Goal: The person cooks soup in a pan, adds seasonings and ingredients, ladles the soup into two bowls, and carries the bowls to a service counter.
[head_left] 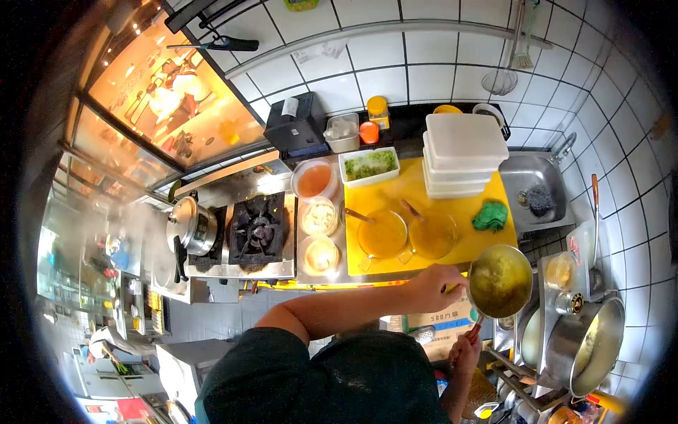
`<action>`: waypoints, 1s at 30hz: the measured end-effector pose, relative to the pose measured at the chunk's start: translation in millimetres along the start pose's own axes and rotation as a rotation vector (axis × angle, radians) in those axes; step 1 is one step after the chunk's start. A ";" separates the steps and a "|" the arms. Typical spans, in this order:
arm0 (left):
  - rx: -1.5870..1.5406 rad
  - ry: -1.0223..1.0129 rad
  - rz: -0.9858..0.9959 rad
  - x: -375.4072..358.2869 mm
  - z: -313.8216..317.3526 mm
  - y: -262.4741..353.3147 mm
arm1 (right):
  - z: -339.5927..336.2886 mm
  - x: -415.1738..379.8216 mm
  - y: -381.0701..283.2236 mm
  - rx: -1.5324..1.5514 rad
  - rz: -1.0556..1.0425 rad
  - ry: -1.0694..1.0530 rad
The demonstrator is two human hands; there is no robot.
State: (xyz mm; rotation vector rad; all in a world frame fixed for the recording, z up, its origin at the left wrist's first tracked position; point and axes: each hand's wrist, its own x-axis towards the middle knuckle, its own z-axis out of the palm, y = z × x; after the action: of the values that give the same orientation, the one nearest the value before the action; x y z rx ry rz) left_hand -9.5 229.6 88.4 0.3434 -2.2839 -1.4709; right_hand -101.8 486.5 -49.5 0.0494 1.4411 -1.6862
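Bench: stainless steel bench (332, 280) along the white tiled wall; carries most of the kit.
Board: bright yellow rectangular board (462, 258) flat on the bench.
Stove: steel gas stove with black burner grates (258, 230), left of the board; one burner bare.
Big pot: wide, deep stainless steel pot (586, 346), far right, pale residue inside.
Sink: square steel sink (526, 169), right of the board; dark mesh scourer (540, 198) in it.
Stack: white rectangular plastic containers (466, 152), piled up, back right part of the board.
Stove pot: silver lidded pot with black handle (194, 226), left side of the stove, steam around that end.
Saucepan: round metal saucepan with red handle (501, 281), held off the front right corner of the board; yellow-green contents.
Jugs: two clear jugs of orange-yellow liquid (382, 235), side by side on the board, brown utensil handle in each.
Tray: white rectangular tray of chopped greens (369, 165), back left corner of the board.
Tubs: three round clear tubs (319, 218), in a row between stove and board; rear one orange liquid, other two pale contents.
Left hand: left hand (438, 286), at the saucepan's left rim; fingers curled, exact grip can't tell.
Right hand: right hand (464, 351), fingers clamped on the saucepan's red handle.
Cloth: crumpled green cloth (490, 215), right edge of the board.
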 end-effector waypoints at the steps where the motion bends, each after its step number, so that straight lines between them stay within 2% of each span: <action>1: 0.129 -0.048 0.165 0.8 -7.5 2.2 | 3.3 -2.8 -3.0 -0.003 0.001 0.010; 4: 0.290 -0.272 0.400 6.3 -13.9 3.9 | 6.4 -4.7 -3.7 0.005 -0.010 0.028; 7: 0.567 -0.441 0.551 6.3 -6.6 -13.4 | 12.8 -8.8 -11.4 -0.054 -0.053 0.012; 10: 0.639 -0.370 0.811 -7.7 9.9 -26.7 | 18.1 -0.1 -11.1 -0.063 -0.057 -0.013; 13: 0.633 -0.474 0.651 -27.9 10.3 -0.1 | 34.2 -17.8 -29.5 0.027 -0.015 0.065; 16: 0.453 -0.616 0.355 -19.3 -17.6 46.9 | 39.6 -28.4 -47.1 -0.050 0.063 0.104; 18: 0.406 -0.481 0.385 -22.0 -15.2 44.2 | 32.3 -30.3 -47.0 -0.101 0.079 0.069; 20: 0.450 -0.464 0.422 -17.8 -3.4 23.6 | 31.7 -38.8 -49.8 -0.186 0.093 0.073; 21: 0.557 -0.495 0.412 -16.7 3.7 16.2 | 30.3 -41.5 -49.6 -0.187 0.079 0.068; 24: 0.589 -0.621 0.262 -28.7 13.8 23.4 | 25.0 -47.6 -45.9 -0.211 0.061 0.068; 30: 0.244 -0.425 0.229 -36.2 11.8 47.1 | 14.5 -51.0 -37.3 -0.293 0.082 0.129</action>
State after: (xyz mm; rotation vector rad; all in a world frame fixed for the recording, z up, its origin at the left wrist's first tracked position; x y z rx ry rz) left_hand 17.8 273.6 119.7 -0.1818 -2.7344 -1.2415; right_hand -87.4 501.7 11.9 0.0554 1.7467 -1.4134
